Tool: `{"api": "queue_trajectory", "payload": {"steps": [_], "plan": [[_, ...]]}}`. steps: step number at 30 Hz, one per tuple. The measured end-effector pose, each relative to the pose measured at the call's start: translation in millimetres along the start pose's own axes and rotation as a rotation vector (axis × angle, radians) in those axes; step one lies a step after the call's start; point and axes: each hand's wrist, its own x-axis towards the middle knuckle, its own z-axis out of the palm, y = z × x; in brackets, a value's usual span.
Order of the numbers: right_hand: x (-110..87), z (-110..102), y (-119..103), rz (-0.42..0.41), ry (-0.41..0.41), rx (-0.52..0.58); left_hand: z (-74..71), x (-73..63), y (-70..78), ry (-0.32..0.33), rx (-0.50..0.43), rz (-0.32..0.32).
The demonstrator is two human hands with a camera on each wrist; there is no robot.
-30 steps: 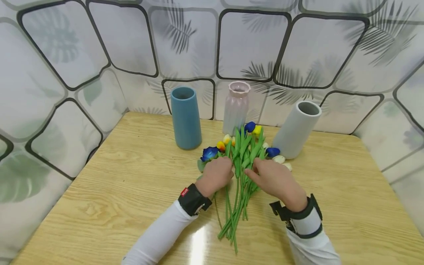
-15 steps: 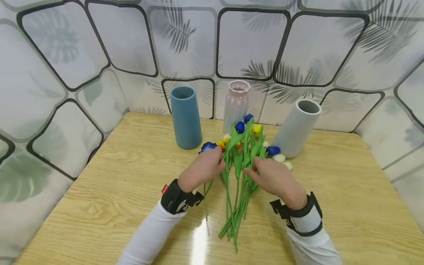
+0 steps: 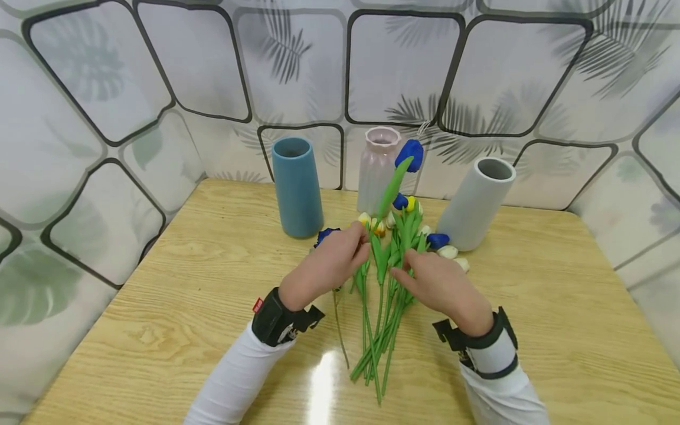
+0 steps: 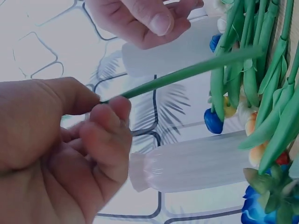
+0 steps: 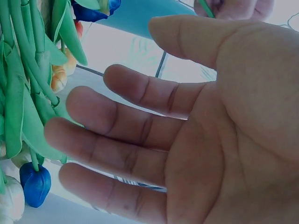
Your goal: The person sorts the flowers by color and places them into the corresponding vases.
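Note:
In the head view my left hand pinches the stem of a blue tulip, whose head stands raised in front of the pink vase. The left wrist view shows its green stem between thumb and fingers. Beneath both hands lies a bunch of artificial tulips in blue, yellow, orange and white, stems toward me. My right hand hovers at the right side of the bunch; its fingers are relaxed and hold nothing in the right wrist view. A blue rose is partly hidden behind my left hand.
A blue vase stands at back left, a pink ribbed vase at back centre, and a light grey vase at back right. All are on the wooden table. A patterned curtain closes off the back and sides.
My left hand has moved slightly left from the bunch and then lifted one blue tulip, its head rising in front of the pink vase. My right hand has stayed in place.

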Motion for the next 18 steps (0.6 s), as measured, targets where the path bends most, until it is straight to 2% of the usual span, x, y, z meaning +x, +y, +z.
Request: {"api": "queue_trajectory", "payload": {"steps": [5, 10, 13, 16, 18], "plan": [[-1.2, -1, 0, -0.007, 0.022, 0.005, 0.5, -1.3, 5.9, 0.076, 0.061, 0.124], [-1.5, -2, 0, -0.017, 0.031, -0.004, 1.0, 0.6, 2.7, 0.227, 0.157, 0.305], [-2.1, -3, -1, -0.014, 0.022, 0.0, -0.6, 2.3, -1.8, 0.309, 0.161, 0.407], [-2.7, -3, -1, -0.01, 0.01, 0.014, -4.0, 2.1, -5.7, 0.358, 0.191, 0.46], [-2.9, -3, 0, -0.011, 0.005, 0.022, -6.4, 1.3, -8.3, 0.377, 0.226, 0.469]]}}
